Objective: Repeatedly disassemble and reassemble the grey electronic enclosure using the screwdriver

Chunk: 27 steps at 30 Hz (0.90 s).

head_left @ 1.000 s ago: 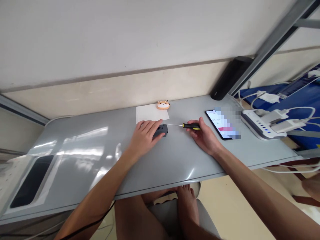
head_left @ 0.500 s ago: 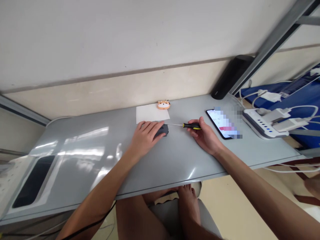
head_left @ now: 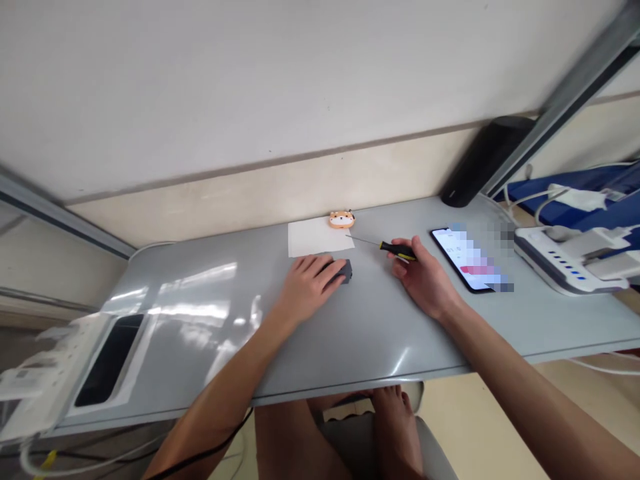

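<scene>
On the grey desk (head_left: 370,333), my left hand (head_left: 313,283) lies over a small dark grey boxy device (head_left: 346,272), its fingers wrapped over the top and side. Most of the device is hidden under that hand, so its exact kind does not show. A screwdriver (head_left: 397,251) with a black and yellow handle is gripped in my right hand (head_left: 423,273). Its thin metal shaft points left, and the tip stands apart from the device, near the corner of a white sheet of paper (head_left: 313,238).
An orange animal-faced case (head_left: 341,219) rests on the paper's edge. Right of my right hand lies a lit phone (head_left: 467,260), then a white power strip (head_left: 565,260) with plugs. A black cylinder (head_left: 480,160) stands at the back. A dark phone (head_left: 110,360) lies at left.
The screwdriver tip has come away from the device and now sits up and to its right. The whole view has shifted a little to the left.
</scene>
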Available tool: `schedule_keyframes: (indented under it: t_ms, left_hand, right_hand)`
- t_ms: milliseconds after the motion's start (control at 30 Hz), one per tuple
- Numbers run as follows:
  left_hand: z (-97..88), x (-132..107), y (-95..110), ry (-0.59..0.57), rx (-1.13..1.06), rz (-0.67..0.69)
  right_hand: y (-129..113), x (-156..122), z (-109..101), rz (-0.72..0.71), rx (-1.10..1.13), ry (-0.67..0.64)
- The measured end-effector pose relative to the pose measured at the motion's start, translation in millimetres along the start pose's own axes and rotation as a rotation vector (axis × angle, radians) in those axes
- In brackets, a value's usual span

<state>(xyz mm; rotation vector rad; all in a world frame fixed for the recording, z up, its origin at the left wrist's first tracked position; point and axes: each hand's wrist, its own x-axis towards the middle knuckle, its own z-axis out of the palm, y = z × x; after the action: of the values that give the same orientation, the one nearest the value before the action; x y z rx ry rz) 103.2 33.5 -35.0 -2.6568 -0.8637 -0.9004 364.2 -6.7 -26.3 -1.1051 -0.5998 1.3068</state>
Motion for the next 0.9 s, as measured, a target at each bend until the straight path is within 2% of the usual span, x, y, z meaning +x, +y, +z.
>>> schedule_keyframes:
  t_ms: [267,367,500,567,667,767,833,900]
  left_hand:
    - [-3.4,1,5,-0.050,-0.066,-0.047]
    - [-8.9,-3,6,0.026,-0.090,-0.079]
    - [-15.2,-10,-12,0.197,-0.106,-0.263]
    - [-13.4,-14,-29,0.212,-0.094,-0.397]
    - [-5.4,-22,-55,-0.006,-0.078,-0.465]
    - [2.3,-28,-68,-0.224,-0.077,-0.453]
    - [5.0,-30,-69,-0.267,-0.075,-0.432]
    - [6.1,-30,-68,-0.256,-0.070,-0.411]
  right_hand:
    - [15,30,23,-0.151,-0.127,0.049]
    - [23,31,21,-0.183,-0.163,0.057]
    - [25,27,12,-0.174,-0.102,0.037]
    - [24,26,10,-0.168,-0.081,0.039]
    - [25,28,10,-0.175,-0.079,0.037]
    - [27,30,10,-0.185,-0.075,0.037]
    - [27,29,9,-0.187,-0.080,0.034]
    - [27,27,8,-0.183,-0.091,0.022]
